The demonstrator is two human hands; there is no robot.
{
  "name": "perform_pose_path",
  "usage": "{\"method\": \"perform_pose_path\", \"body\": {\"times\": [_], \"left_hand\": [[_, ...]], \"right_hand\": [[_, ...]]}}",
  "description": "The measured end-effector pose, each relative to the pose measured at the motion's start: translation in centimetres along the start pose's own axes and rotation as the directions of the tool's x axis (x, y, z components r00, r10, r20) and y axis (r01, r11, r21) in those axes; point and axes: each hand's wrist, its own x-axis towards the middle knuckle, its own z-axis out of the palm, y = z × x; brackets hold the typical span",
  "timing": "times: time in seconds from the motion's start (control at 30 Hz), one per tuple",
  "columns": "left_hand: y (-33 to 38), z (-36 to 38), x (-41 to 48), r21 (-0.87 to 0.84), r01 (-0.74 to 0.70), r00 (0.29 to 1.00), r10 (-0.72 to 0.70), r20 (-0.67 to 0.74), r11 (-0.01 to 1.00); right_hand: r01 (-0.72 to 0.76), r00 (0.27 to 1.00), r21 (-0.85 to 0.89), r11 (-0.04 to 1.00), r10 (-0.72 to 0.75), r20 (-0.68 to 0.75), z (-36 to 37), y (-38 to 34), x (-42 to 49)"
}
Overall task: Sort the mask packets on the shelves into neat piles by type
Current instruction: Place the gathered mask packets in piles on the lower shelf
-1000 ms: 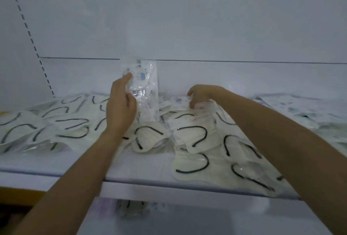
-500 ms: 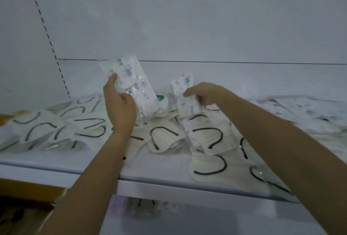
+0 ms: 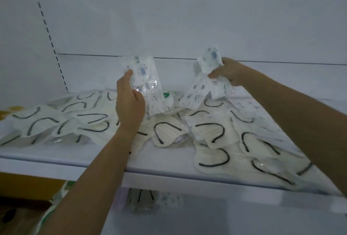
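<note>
Head camera: cream mask packets (image 3: 210,133) with black loops lie all over the white shelf (image 3: 169,174). Above them, the left hand (image 3: 129,103) grips printed packets (image 3: 146,77). Farther back, the right hand (image 3: 231,73) pinches other printed packets (image 3: 208,62).

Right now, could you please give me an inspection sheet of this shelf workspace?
Surface: white shelf, mostly covered by packets.
Job's things: printed bundle in left hand; printed packets in right hand; cream masks with black loops strewn unsorted.
Clutter: green-labelled item behind the piles; lower packets beneath the shelf.
Grippers: left hand grips its bundle; right hand pinches its packets.
Cables: nothing seen.
Surroundings: white back panel, slotted upright, cardboard box lower left.
</note>
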Motion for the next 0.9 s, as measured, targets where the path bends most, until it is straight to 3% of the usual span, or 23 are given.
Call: {"method": "perform_pose_path", "body": {"times": [0.17,0.23,0.33,0.43,0.53,0.63,0.7,0.77,0.9], "left_hand": [[1.5,0.1,1.0,-0.119,-0.068,0.997,0.071,0.02,0.991],[3.0,0.4,2.0,-0.107,-0.119,0.976,0.136,0.173,0.987],[6.5,1.6,2.8,-0.163,-0.19,0.852,0.245,0.463,0.968],[9.9,3.1,1.6,-0.294,0.008,0.746,0.19,0.638,0.956],[11.2,4.7,0.0,-0.363,0.038,0.759,0.209,0.616,0.931],[11.9,6.3,-1.4,-0.421,0.004,0.853,0.216,0.475,0.907],[13.0,7.5,-2.7,-0.442,0.02,0.894,0.182,0.41,0.897],[14.1,8.8,-3.6,-0.455,0.084,0.893,0.136,0.43,0.887],[14.3,10.9,-4.8,-0.407,0.036,0.89,0.156,0.43,0.913]], "right_hand": [[0.092,0.98,0.091,0.992,-0.106,0.165,-5.5,-1.2,-5.7],[0.103,0.971,0.09,0.991,-0.12,0.206,-6.5,-1.6,-7.2],[0.15,0.956,0.095,0.984,-0.169,0.24,-6.3,-2.2,-8.4],[0.154,0.969,0.151,0.977,-0.179,0.17,-5.0,-2.0,-8.1],[0.135,0.991,0.203,0.97,-0.129,-0.044,-3.6,-0.8,-7.7],[0.034,0.987,0.133,0.99,-0.013,-0.158,-3.0,0.6,-7.9],[-0.032,0.992,0.146,0.989,0.049,-0.112,-3.4,2.0,-8.1],[-0.056,0.997,0.194,0.979,0.066,-0.043,-3.6,3.3,-8.2],[-0.033,0.994,0.272,0.962,0.059,-0.088,-6.3,4.9,-7.8]]}}
